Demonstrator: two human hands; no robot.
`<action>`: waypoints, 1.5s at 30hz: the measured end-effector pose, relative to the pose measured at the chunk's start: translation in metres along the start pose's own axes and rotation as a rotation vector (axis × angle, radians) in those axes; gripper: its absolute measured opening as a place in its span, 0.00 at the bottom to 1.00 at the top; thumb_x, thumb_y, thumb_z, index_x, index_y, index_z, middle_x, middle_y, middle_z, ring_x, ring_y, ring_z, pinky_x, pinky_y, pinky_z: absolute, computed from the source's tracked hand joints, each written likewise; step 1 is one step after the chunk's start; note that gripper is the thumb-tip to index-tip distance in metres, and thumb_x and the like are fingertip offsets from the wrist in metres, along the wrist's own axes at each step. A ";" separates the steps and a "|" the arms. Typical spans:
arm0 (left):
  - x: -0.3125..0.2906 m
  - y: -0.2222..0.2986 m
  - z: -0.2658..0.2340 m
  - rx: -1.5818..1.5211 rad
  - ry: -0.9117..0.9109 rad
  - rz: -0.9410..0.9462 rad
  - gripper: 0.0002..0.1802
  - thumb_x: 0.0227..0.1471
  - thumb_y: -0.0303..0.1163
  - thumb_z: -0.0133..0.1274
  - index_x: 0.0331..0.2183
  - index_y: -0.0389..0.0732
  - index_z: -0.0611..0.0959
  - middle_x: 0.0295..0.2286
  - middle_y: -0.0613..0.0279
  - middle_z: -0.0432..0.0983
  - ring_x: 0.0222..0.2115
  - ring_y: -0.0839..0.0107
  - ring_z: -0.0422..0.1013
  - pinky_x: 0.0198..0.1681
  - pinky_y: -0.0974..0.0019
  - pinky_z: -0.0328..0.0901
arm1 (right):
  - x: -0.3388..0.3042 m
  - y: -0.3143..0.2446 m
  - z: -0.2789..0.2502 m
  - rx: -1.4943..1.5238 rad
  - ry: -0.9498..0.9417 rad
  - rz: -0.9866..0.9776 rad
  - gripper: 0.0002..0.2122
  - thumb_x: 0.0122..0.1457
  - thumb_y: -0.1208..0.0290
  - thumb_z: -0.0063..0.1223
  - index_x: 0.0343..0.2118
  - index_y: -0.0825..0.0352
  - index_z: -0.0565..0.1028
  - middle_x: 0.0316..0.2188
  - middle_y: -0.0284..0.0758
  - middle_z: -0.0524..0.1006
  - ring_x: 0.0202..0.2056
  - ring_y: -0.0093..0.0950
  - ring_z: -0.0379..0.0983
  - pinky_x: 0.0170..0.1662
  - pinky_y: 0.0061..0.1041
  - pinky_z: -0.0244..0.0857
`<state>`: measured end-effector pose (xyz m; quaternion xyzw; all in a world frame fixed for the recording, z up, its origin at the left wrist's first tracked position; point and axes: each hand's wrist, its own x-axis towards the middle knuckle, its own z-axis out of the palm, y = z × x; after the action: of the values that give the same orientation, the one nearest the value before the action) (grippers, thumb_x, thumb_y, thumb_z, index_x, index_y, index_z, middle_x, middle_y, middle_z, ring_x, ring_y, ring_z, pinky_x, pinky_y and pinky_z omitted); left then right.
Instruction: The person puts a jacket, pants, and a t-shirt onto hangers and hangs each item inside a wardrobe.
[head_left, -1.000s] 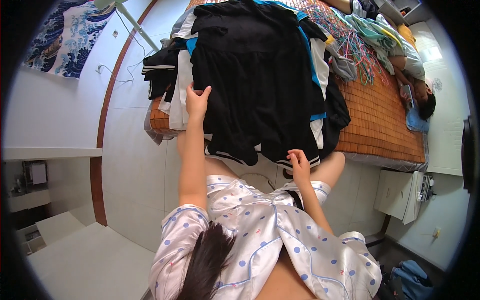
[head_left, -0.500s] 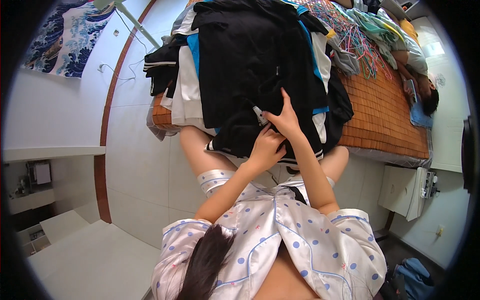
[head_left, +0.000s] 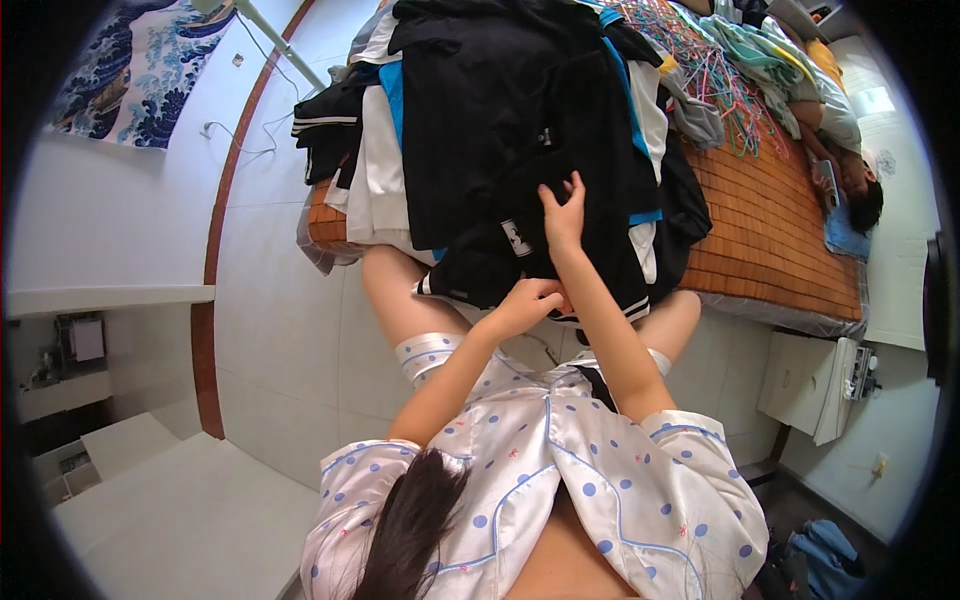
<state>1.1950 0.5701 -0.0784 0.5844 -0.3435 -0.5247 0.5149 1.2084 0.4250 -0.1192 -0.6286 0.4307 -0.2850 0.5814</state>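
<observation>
I'm watching through the head view: black garment with white-striped trim (head_left: 470,110) lies spread on top of a clothes pile at the near edge of the bed, its lower end bunched over the wearer's lap side. Right hand (head_left: 564,215) is over the lower middle of it, thumb and fingertips apart, so I log the grip as open; can't tell whether the fingertips press the cloth. Left hand (head_left: 530,303) sits lower, by the bottom edge, fingers curled in, partly behind the right forearm; I can't tell if it pinches fabric. White label (head_left: 515,238) shows on the black cloth, just left of the right hand. Under and around the garment I get a white garment (head_left: 383,175) and blue cloth (head_left: 391,95) on the left, plus a folded black striped garment (head_left: 326,128) farther left. The bed has a brown slatted mat (head_left: 765,235); a tangle of multicoloured hangers (head_left: 725,95) lies beyond, with grey cloth (head_left: 700,118) beside it. Far right, another person lies on the bed, holding a phone (head_left: 826,183). White cabinet (head_left: 795,390) stands below, lower right.
</observation>
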 end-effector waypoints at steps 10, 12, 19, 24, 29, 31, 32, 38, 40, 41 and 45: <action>0.011 -0.039 0.009 -0.469 -0.054 -0.152 0.13 0.47 0.34 0.41 0.23 0.35 0.76 0.20 0.60 0.72 0.21 0.69 0.68 0.31 0.69 0.63 | -0.035 -0.013 0.007 -0.826 -0.116 -0.516 0.42 0.42 0.60 0.61 0.59 0.63 0.50 0.56 0.47 0.56 0.54 0.43 0.55 0.53 0.37 0.52; 0.009 -0.044 0.005 -0.394 -0.062 -0.166 0.13 0.49 0.33 0.41 0.25 0.34 0.76 0.22 0.59 0.72 0.22 0.70 0.69 0.32 0.70 0.64 | -0.030 -0.006 0.005 -0.745 -0.118 -0.519 0.37 0.45 0.61 0.59 0.57 0.63 0.54 0.54 0.47 0.59 0.54 0.42 0.56 0.53 0.37 0.51; -0.021 -0.036 -0.022 -0.375 0.178 -0.059 0.14 0.52 0.31 0.38 0.30 0.33 0.76 0.24 0.58 0.73 0.28 0.71 0.70 0.38 0.71 0.63 | -0.021 -0.036 -0.031 0.632 -0.148 0.327 0.18 0.56 0.65 0.47 0.46 0.71 0.68 0.44 0.34 0.71 0.44 0.30 0.67 0.49 0.27 0.58; -0.039 0.004 -0.057 -0.494 0.596 0.052 0.13 0.57 0.35 0.39 0.34 0.37 0.74 0.25 0.61 0.74 0.26 0.75 0.70 0.33 0.76 0.63 | -0.058 -0.072 -0.107 1.308 -0.813 0.310 0.19 0.57 0.69 0.41 0.52 0.69 0.63 0.50 0.37 0.67 0.51 0.34 0.62 0.56 0.32 0.53; -0.012 0.080 -0.057 0.014 0.690 0.566 0.18 0.50 0.27 0.47 0.45 0.37 0.71 0.38 0.60 0.72 0.36 0.76 0.68 0.42 0.74 0.62 | -0.096 -0.090 -0.151 1.134 -0.647 0.116 0.17 0.57 0.66 0.40 0.47 0.69 0.66 0.45 0.36 0.71 0.46 0.31 0.66 0.51 0.30 0.59; 0.001 0.109 -0.044 0.222 0.426 0.721 0.19 0.50 0.29 0.46 0.46 0.39 0.71 0.45 0.58 0.69 0.46 0.68 0.65 0.51 0.67 0.56 | -0.103 -0.091 -0.154 1.126 -0.669 0.074 0.17 0.57 0.66 0.40 0.47 0.69 0.66 0.44 0.35 0.71 0.46 0.30 0.67 0.50 0.29 0.59; 0.007 0.119 -0.032 0.261 0.291 0.766 0.19 0.52 0.33 0.44 0.46 0.39 0.71 0.45 0.57 0.69 0.46 0.66 0.64 0.52 0.67 0.55 | -0.105 -0.091 -0.157 1.118 -0.672 0.056 0.17 0.57 0.65 0.41 0.47 0.69 0.66 0.44 0.35 0.71 0.45 0.30 0.67 0.50 0.29 0.60; 0.042 0.084 0.016 0.266 -0.463 0.396 0.23 0.59 0.44 0.28 0.40 0.43 0.75 0.35 0.65 0.75 0.38 0.69 0.70 0.61 0.52 0.30 | -0.114 -0.094 -0.167 1.098 -0.680 -0.046 0.17 0.56 0.63 0.41 0.45 0.68 0.67 0.42 0.34 0.71 0.43 0.28 0.67 0.48 0.28 0.61; 0.028 0.070 0.007 0.306 -0.360 0.461 0.21 0.57 0.43 0.32 0.36 0.43 0.78 0.27 0.64 0.75 0.33 0.69 0.70 0.61 0.51 0.32 | -0.114 -0.095 -0.171 1.100 -0.684 -0.085 0.17 0.56 0.63 0.41 0.45 0.68 0.67 0.42 0.34 0.71 0.43 0.27 0.68 0.47 0.27 0.61; 0.026 0.066 -0.002 0.376 -0.353 0.501 0.21 0.55 0.45 0.35 0.34 0.43 0.79 0.26 0.64 0.75 0.32 0.68 0.70 0.61 0.51 0.34 | -0.113 -0.096 -0.174 1.098 -0.669 -0.103 0.17 0.56 0.62 0.42 0.45 0.68 0.67 0.42 0.34 0.71 0.42 0.27 0.68 0.47 0.27 0.62; -0.011 0.081 -0.040 0.605 -0.287 0.497 0.24 0.43 0.55 0.52 0.27 0.43 0.81 0.21 0.64 0.75 0.29 0.69 0.70 0.57 0.56 0.45 | -0.112 -0.103 -0.186 1.098 -0.630 -0.221 0.17 0.56 0.61 0.42 0.44 0.67 0.68 0.41 0.33 0.72 0.41 0.25 0.68 0.45 0.26 0.63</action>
<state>1.2428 0.5715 -0.0009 0.5294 -0.6812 -0.3359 0.3779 1.0184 0.4274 0.0272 -0.3338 -0.0368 -0.3238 0.8845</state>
